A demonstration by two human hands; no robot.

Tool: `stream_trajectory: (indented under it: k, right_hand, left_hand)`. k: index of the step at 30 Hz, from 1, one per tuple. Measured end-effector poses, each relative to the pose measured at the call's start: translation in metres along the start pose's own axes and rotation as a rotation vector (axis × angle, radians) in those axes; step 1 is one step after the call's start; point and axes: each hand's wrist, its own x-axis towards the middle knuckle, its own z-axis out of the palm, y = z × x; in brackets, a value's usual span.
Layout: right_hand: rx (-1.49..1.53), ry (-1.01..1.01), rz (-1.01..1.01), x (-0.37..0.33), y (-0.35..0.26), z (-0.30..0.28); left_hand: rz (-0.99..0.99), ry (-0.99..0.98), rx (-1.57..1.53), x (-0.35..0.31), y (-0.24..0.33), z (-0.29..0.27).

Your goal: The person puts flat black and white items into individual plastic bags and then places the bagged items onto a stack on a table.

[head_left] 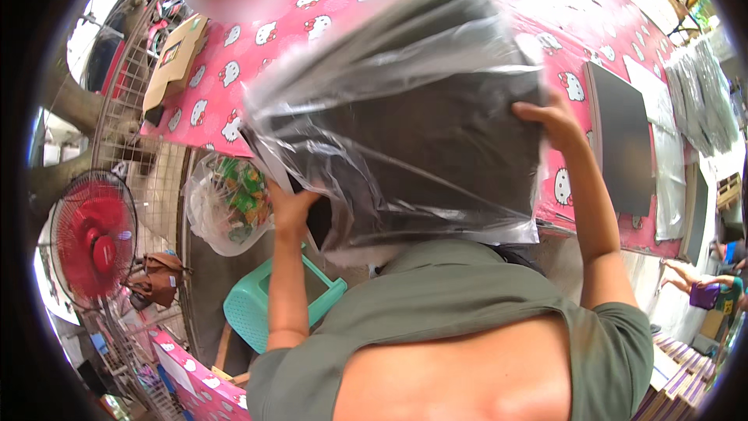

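Head view: dark flat panel [460, 125] in a loose clear plastic sleeve [335, 152], held up tilted between both hands, in front of the torso and over the near edge of the bench [261, 58]. Left hand [292, 204] gripping at the panel's lower left edge; exact finger placement partly hidden. Right hand [552, 118] gripping the right edge, thumb on the front, other fingers mostly hidden. Sleeve wrinkled, shiny, blurred toward the top.

Bench has a pink cover with white cartoon cat heads. On it, right side: second dark panel [623, 140], lying flat; clear plastic sleeves [701, 97] farther right. Left end: opened cardboard box [175, 62]. Below left hand: green plastic stool [251, 316]; near it, clear bag [214, 226] with green packets [245, 187]. Far left: red fan [95, 242] beside wire grid [152, 187].
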Motion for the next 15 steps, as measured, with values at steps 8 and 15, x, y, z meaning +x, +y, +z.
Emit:
stream_trajectory:
  k: [8, 15]
  right_hand:
    - [0.0, 0.359, -0.672, -0.053, -0.113, -0.028]
    - [0.034, 0.399, -0.56, -0.034, -0.002, -0.052]
  left_hand:
    - [0.651, -0.038, -0.138, 0.074, 0.111, 0.023]
    - [0.445, -0.442, -0.523, 0.092, 0.087, 0.061]
